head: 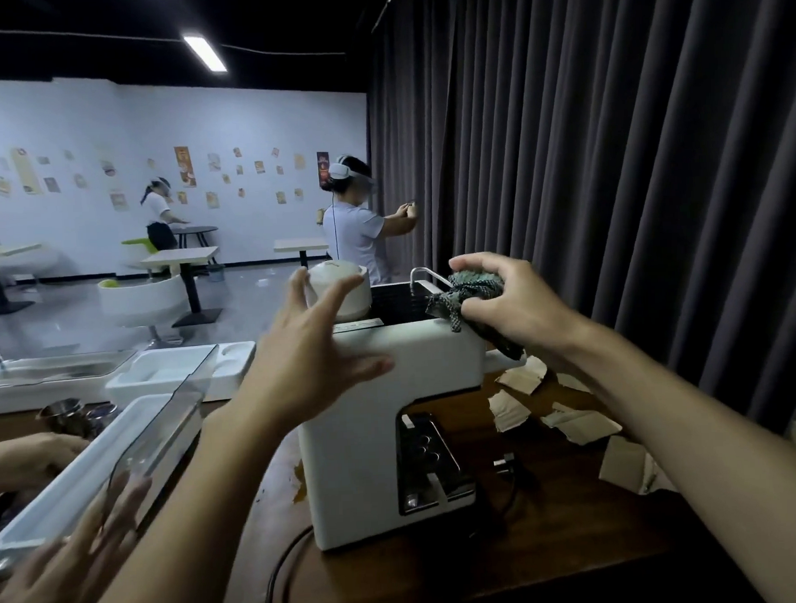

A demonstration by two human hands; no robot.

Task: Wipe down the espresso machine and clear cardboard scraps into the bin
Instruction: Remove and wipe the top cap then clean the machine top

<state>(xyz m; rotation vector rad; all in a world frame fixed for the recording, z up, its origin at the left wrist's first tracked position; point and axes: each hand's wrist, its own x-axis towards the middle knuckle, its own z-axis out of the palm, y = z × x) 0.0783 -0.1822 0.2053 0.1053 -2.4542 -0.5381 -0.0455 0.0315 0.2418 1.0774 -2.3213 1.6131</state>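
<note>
while the right hand [513, 297] is clenching a dark green knitted rag [470, 289] on the boxy white espresso machine [368, 415], the left hand [312, 349] is hovering released, fingers spread; torn brown cardboard scraps [572, 419] are lying beside it.

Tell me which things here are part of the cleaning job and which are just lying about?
Part of the job:
white boxy espresso machine
dark knitted cloth in the right hand
torn brown cardboard scraps
open left hand

Just lying about:
white plastic trays
shiny metal cups
clear plastic lid
</note>
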